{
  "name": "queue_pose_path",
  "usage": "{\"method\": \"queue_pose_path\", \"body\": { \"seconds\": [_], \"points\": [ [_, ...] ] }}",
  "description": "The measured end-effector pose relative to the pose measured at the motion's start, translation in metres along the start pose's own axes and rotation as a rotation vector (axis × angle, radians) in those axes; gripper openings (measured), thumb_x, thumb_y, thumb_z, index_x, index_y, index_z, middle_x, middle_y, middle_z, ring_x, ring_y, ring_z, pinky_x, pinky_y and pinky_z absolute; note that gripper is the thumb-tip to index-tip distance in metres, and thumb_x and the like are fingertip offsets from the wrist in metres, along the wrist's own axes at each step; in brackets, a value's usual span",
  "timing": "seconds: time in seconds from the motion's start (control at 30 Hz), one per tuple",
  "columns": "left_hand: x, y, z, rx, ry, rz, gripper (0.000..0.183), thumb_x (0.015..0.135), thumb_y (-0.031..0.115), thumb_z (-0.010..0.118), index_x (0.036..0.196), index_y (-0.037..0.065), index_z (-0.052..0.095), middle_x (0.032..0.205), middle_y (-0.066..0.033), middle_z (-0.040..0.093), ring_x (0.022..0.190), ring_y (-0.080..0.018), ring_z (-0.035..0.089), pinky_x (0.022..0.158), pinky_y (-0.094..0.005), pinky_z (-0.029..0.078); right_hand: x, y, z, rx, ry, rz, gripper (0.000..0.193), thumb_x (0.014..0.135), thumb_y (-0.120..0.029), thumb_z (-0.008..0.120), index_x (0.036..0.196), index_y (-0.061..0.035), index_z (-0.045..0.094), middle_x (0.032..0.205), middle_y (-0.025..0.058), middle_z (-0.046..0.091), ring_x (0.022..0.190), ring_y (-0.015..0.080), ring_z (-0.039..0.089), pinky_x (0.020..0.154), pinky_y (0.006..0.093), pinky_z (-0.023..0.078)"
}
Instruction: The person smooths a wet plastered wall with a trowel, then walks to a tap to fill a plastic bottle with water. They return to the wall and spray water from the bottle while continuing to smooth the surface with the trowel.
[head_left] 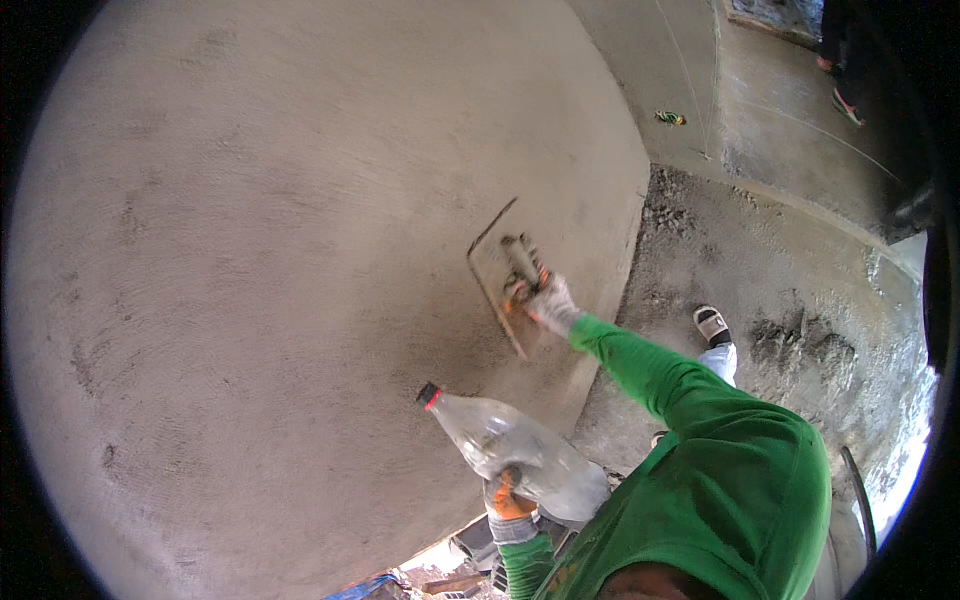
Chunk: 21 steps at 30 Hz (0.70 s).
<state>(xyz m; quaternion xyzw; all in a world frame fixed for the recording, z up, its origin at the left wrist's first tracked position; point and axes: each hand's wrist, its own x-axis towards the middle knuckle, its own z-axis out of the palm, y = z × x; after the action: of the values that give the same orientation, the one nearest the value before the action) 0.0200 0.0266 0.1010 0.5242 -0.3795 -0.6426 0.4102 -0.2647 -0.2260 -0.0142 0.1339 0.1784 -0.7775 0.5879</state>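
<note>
A large clear plastic bottle (pixel 515 445) with a dark cap and red ring lies tilted in front of me. My left hand (pixel 511 508), in a white and orange work glove, is wrapped round its side. Further up, my right hand (pixel 550 303), gloved too, grips the handle of a plastering trowel (pixel 522 260). The trowel's broad, mortar-smeared blade lies at or very close to the grey plastered wall (pixel 300 250). Faint curved strokes and rougher dark patches mark that wall. Both my arms wear green sleeves.
Wet mortar and loose clumps (pixel 800 345) lie on the rough floor to the right, near my sandalled foot (pixel 711 323). Another person's shoe (pixel 846 106) shows at the upper right. A small green and yellow item (pixel 670 118) is by the adjoining wall. Debris (pixel 455 580) lies below.
</note>
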Motion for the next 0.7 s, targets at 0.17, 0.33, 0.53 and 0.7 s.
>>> {"method": "queue_pose_path", "body": {
  "seconds": [0.17, 0.33, 0.53, 0.7],
  "points": [
    [-0.004, 0.005, 0.008, -0.277, -0.038, 0.104, 0.058, 0.082, 0.031, 0.074, 0.131, 0.004, 0.058, 0.130, -0.0120, 0.063, 0.115, -0.0345, 0.061, 0.101, -0.0517, 0.049, -0.014, -0.052, 0.061, -0.374, -0.643, -0.122, 0.041, 0.093, -0.031, 0.068, 0.120, -0.0025, 0.055, 0.084, 0.0130, 0.068, 0.069, 0.0227, 0.065, 0.059, 0.0424, 0.053],
    [0.015, 0.002, 0.010, -0.277, -0.034, -0.032, 0.057, 0.083, 0.033, 0.072, 0.131, 0.006, 0.059, 0.131, -0.0115, 0.062, 0.117, -0.0342, 0.059, 0.101, -0.0527, 0.048, -0.046, -0.062, 0.078, -0.057, -0.217, 0.043, 0.041, 0.095, -0.028, 0.065, 0.123, -0.0002, 0.054, 0.078, 0.0090, 0.068, 0.059, 0.0219, 0.060, 0.053, 0.0412, 0.049],
    [0.025, 0.002, -0.004, 0.233, 0.050, 0.294, 0.051, 0.085, 0.031, 0.072, 0.127, 0.006, 0.059, 0.127, -0.0119, 0.063, 0.114, -0.0297, 0.061, 0.098, -0.0484, 0.050, 0.009, -0.032, 0.040, -0.961, -0.326, -0.911, 0.029, 0.098, -0.015, 0.056, 0.125, -0.0038, 0.056, 0.096, 0.0099, 0.069, 0.066, 0.0175, 0.057, 0.053, 0.0365, 0.044],
    [0.014, 0.017, 0.011, -0.175, -0.059, 0.029, 0.071, 0.076, 0.034, 0.082, 0.135, 0.006, 0.054, 0.129, -0.0152, 0.062, 0.120, -0.0367, 0.057, 0.101, -0.0547, 0.049, 0.050, -0.028, 0.033, -0.289, -0.493, -0.015, 0.029, 0.100, -0.026, 0.055, 0.116, -0.0019, 0.053, 0.093, 0.0111, 0.062, 0.080, 0.0237, 0.058, 0.071, 0.0383, 0.051]
  ]
}}
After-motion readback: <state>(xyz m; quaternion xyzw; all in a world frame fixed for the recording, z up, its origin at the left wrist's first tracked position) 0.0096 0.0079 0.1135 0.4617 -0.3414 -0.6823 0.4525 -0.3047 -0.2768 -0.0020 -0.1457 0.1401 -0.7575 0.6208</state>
